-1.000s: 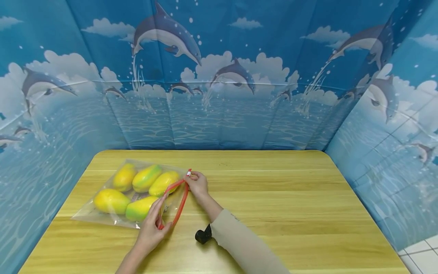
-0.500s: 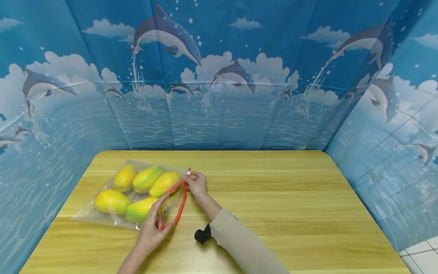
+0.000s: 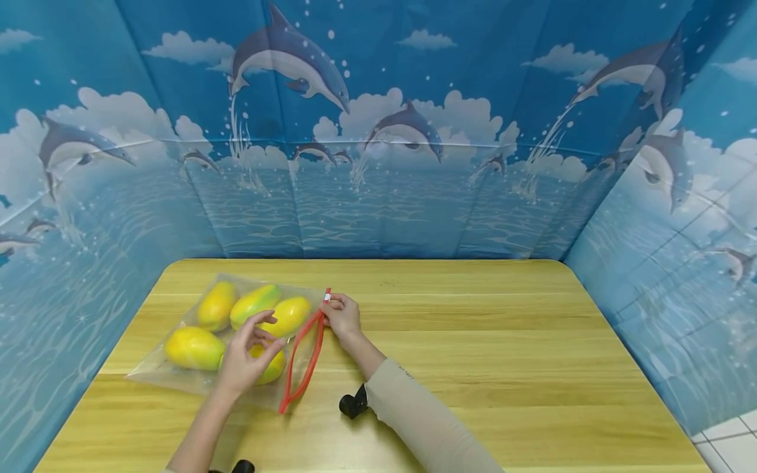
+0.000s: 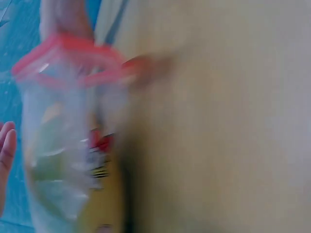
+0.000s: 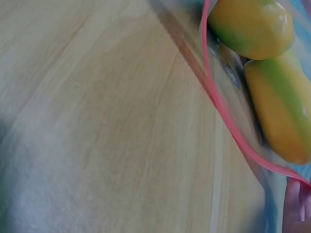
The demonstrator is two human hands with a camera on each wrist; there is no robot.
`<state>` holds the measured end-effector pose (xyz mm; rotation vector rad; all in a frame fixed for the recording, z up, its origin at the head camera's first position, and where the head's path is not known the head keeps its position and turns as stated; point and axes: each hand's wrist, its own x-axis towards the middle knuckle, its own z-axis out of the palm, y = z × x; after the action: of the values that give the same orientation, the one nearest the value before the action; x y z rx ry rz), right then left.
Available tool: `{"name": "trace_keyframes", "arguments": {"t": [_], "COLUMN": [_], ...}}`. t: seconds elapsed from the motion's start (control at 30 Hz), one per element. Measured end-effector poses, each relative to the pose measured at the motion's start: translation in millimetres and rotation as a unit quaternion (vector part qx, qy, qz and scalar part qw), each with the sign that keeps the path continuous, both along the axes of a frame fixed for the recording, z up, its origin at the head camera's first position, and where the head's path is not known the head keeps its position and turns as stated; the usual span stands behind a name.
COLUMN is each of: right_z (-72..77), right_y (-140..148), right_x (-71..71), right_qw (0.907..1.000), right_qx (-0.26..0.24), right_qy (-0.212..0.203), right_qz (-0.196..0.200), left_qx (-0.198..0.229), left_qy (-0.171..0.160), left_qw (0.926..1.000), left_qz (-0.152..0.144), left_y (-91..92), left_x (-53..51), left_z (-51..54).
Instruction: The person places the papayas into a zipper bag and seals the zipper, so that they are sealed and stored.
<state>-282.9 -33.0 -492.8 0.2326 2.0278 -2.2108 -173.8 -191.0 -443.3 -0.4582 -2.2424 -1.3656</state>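
Note:
A clear zip bag [image 3: 148,368] lies on the left of the table with several yellow-green mangoes [image 3: 194,348] inside. Its red zip edge [image 3: 310,368] faces right, the two strips bowed apart in the middle. At the far end of that edge, beside a white slider [image 3: 327,297], my right hand [image 3: 343,315] pinches the bag. Above the near mangoes hovers my left hand [image 3: 245,358], fingers loosely bent, thumb apart, holding nothing. The left wrist view is blurred; it shows the bag's red mouth [image 4: 73,46] and some fingers [image 4: 6,155].
Beneath everything is a wood-grain table [image 3: 473,361]. A dolphin-printed blue curtain [image 3: 378,197] stands behind it and along both sides. A black wrist camera [image 3: 353,402] sits by the right sleeve [image 3: 420,414].
My left hand has let go of the near part of the red zip edge and moved left and up over the mangoes. My right hand stays at the far end.

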Motion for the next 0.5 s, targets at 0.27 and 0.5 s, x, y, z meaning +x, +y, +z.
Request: {"name": "trace_keyframes", "arguments": {"t": [0.27, 0.5], "right_z": [-4.0, -4.6], "right_y": [1, 2], "right_x": [0.7, -0.1], "right_qw": [0.9999, 0.9996], "right_qx": [-0.001, -0.008], "right_qy": [0.013, 0.021], "right_qz": [0.009, 0.018], "left_qx": [-0.108, -0.194], "left_qy": [-0.152, -0.205], "left_qw": [0.9810, 0.9531], "left_qz": [-0.051, -0.109], "left_y": [-18.1, -13.8], "left_x": [-60.6, -100.9], "left_z": [21.1, 30.3]}}
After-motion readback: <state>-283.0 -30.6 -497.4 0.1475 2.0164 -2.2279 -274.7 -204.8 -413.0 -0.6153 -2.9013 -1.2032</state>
